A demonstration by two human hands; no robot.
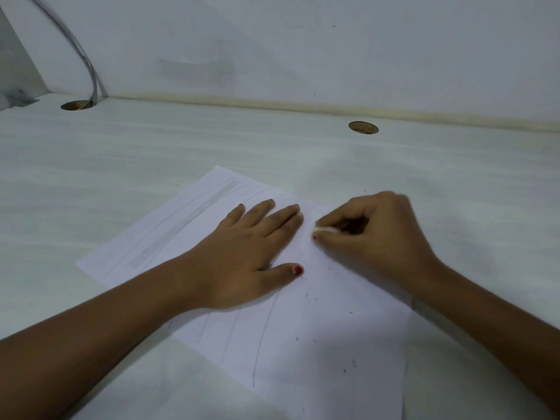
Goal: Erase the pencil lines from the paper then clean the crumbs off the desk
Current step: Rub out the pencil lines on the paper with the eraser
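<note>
So, quick take on how this stuff handles. The paper (321,322) is one thin sheet lying flat on the counter (212,140), running from mid-view down toward 6 o'clock and turned a bit askew. It's light and floppy, and I'd guess it slides or wrinkles the second you rub it, so it needs pinning.

The left hand (242,253) does that job. Its grip is spread, fingers straight, palm down around the middle of the sheet. The right hand (372,237) sits just toward 3 o'clock of those fingertips. Its grip is pinching a small pale eraser (325,229) between thumb and fingers, down at the paper near the sheet's 2 o'clock edge. That hand is blurred, so I can't tell the eraser's exact shape.

The eraser looks tiny, so take it low, close to the rubbing end, or it'll probably flex or pop out. Use moderate pressure, because thin paper near an edge creases or tears easily. The flat hand wants to sit right beside the rubbing spot.

Faint pencil lines (263,338) run from under the left wrist toward 6 o'clock, with more out at 10 o'clock. Dark crumbs (306,296) are scattered toward 5 o'clock. They're weightless specks, so a gentle sweep should beat pressing, which I'd expect to smear them.
</note>
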